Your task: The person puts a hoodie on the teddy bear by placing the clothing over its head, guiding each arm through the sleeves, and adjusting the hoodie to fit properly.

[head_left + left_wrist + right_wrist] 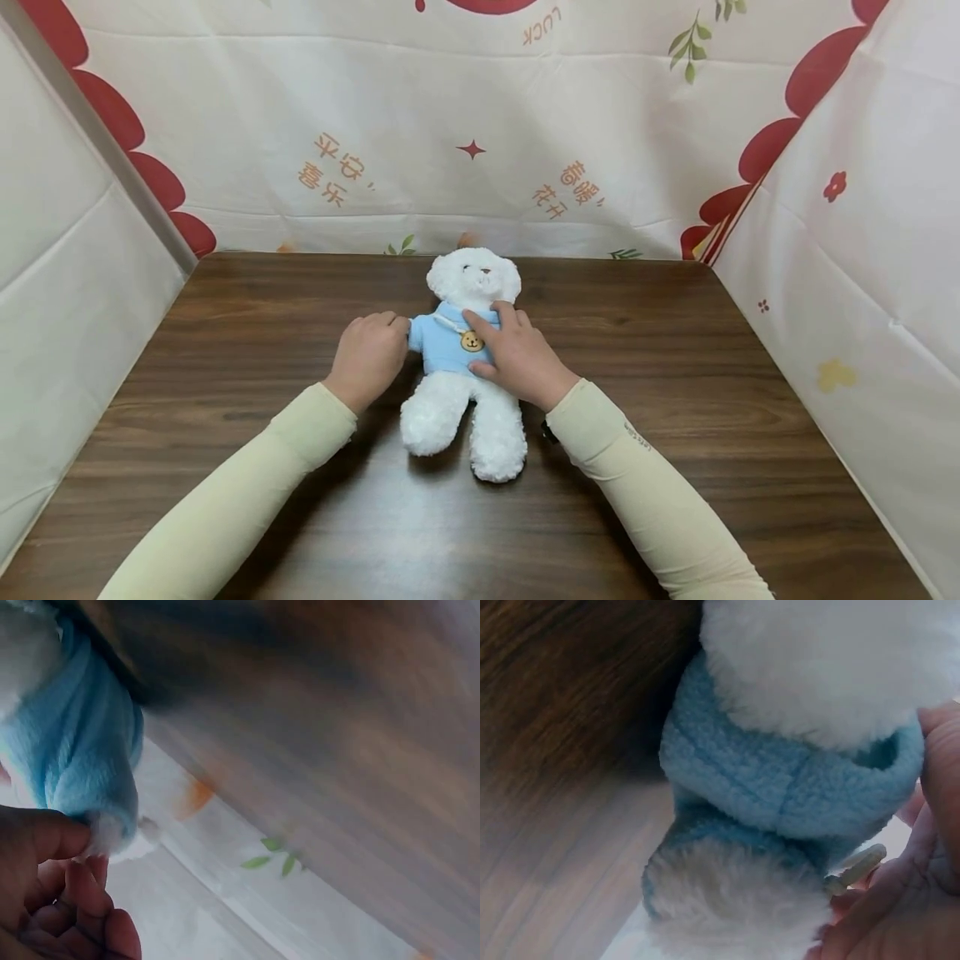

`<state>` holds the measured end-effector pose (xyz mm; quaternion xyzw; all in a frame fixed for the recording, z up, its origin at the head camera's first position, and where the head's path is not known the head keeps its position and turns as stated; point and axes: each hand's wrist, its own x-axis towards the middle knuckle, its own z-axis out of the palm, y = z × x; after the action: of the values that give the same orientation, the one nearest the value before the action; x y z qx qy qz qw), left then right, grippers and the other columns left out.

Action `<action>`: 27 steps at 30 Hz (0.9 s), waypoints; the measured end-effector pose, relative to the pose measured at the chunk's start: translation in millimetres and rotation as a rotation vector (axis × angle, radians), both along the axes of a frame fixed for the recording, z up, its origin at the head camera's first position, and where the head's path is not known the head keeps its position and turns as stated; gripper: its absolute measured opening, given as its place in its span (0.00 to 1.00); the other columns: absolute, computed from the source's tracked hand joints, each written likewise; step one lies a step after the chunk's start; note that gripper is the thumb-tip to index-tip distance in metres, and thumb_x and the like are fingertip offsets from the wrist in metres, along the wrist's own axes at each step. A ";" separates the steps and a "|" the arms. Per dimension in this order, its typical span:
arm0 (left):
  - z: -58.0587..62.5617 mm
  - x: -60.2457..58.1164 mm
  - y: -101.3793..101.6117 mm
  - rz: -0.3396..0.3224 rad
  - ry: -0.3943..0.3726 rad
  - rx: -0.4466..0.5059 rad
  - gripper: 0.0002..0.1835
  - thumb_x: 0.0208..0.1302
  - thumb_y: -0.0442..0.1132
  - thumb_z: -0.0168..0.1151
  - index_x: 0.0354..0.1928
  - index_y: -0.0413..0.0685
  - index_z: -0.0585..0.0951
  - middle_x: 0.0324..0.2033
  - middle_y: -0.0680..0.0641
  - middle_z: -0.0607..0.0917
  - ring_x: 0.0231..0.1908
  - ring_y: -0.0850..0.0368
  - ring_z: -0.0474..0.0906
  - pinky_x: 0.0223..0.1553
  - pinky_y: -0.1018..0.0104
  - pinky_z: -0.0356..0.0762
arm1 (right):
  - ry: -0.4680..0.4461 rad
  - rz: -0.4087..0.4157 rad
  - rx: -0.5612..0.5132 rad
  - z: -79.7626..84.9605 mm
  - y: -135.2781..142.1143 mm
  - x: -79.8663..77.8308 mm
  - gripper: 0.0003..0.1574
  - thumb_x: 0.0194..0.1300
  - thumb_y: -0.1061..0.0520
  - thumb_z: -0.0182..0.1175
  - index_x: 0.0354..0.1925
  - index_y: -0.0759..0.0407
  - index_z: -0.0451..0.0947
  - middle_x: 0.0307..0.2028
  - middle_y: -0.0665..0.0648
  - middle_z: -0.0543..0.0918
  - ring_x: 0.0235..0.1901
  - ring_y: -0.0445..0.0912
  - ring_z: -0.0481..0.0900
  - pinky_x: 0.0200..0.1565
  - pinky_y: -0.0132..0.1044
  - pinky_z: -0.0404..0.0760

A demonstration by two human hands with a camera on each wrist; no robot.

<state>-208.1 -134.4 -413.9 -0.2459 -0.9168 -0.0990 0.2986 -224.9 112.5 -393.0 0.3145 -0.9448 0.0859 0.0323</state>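
Note:
A white plush teddy bear [442,408] in a blue shirt [442,350] lies face up on the table, head away from me. Round its neck hangs a cord with a brown bear-face pendant [472,341]. My left hand [369,354] pinches the white tip of the bear's arm [106,831] where it pokes out of the blue sleeve [90,765]. Across the shirt front rests my right hand [521,354], fingers toward the collar and thumb near the hem. In the right wrist view, the shirt hem and white fur fill the middle, and the right palm [900,892] shows at the right.
Under the bear is a dark wood-grain table [660,350]. A white printed cloth [420,108] hangs behind its far edge, and white cloth walls [847,267] stand along both sides.

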 end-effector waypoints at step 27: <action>14.1 2.0 -17.6 -0.002 -0.557 0.281 0.23 0.66 0.43 0.63 0.58 0.37 0.74 0.49 0.40 0.80 0.41 0.48 0.78 0.43 0.50 0.76 | -0.121 0.011 -0.161 0.2 11.2 -10.9 0.57 0.59 0.38 0.70 0.77 0.49 0.55 0.62 0.64 0.62 0.53 0.56 0.67 0.49 0.48 0.75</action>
<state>-206.0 -152.0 -399.8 -0.1664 -0.9405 -0.2885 0.0669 -235.8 123.7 -392.8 0.3102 -0.9334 0.1804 -0.0003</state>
